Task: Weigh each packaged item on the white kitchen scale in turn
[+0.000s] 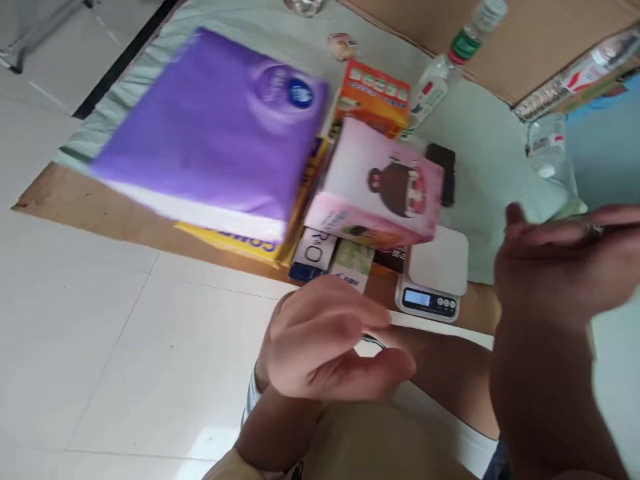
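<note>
Fingers loosely curved and the thumb apart, my left hand is in the air before the front edge of the table, with nothing seen in it. Just beyond it are small boxes and a digital kitchen scale with a lit display. At the right side, my right hand is raised and blurred; its fingers stretch right, partly past the frame edge, and no held thing shows. Nearest the left hand stand a pink box with a cartoon figure and a purple soft pack lying on a yellow box.
Behind the pink box are an orange box, a bottle with a green-red label and a dark flat object. A clear plastic bottle lies at the right. Cardboard borders the pale green cloth.
</note>
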The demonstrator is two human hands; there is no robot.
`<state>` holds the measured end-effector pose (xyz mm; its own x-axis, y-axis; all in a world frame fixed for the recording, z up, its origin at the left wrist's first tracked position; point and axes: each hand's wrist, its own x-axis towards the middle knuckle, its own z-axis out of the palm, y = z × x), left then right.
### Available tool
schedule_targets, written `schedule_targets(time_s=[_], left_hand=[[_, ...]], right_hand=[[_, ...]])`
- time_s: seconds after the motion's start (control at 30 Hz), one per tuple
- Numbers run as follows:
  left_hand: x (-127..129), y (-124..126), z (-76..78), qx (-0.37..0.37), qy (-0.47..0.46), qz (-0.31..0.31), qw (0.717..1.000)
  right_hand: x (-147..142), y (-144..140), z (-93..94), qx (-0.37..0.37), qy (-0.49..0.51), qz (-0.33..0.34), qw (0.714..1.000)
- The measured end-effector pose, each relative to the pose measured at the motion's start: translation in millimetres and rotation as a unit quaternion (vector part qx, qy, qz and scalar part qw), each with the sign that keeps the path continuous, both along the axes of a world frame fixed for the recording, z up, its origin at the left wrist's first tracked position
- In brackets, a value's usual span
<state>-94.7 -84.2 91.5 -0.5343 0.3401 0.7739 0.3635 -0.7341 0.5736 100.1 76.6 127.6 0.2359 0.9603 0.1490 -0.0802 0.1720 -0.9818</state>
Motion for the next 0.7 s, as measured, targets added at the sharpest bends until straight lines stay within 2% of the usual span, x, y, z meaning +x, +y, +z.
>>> schedule_targets(time_s=[0.07,0.17,0.3,0.47,0.53,0.6,0.7], left_hand=[[20.5,2.4,-0.8,-0.099,0.009,-0.108,0.989],[56.9,15.8,-2.3,-0.205,0.025,-0.184,0.961],[114.9,65.9,3.6,-0.274,0.116,-0.292,0.909],[202.3,171.0,33.0,-0.326,0.159,-0.431,0.826],[239.9,222.5,35.8,-0.405,0.148,-0.447,0.784],[277.2,279.6,21.9,-0.411,0.174,-0.397,0.802],[327.7,368.9,-27.5,-0.386,0.197,-0.383,0.816]], right_hand=[[24.2,-4.7,-25.0,0.010,-0.008,-0.013,1.000],[62.4,3.9,-50.9,-0.006,-0.013,-0.026,1.000],[121.8,30.7,-68.2,-0.020,-0.023,-0.049,0.998],[214.8,88.2,-91.0,0.003,-0.054,-0.108,0.993],[256.7,116.1,-102.4,0.026,-0.071,-0.135,0.988],[296.5,143.7,-113.4,0.045,-0.092,-0.147,0.984],[342.4,180.2,-125.6,0.058,-0.128,-0.122,0.983]])
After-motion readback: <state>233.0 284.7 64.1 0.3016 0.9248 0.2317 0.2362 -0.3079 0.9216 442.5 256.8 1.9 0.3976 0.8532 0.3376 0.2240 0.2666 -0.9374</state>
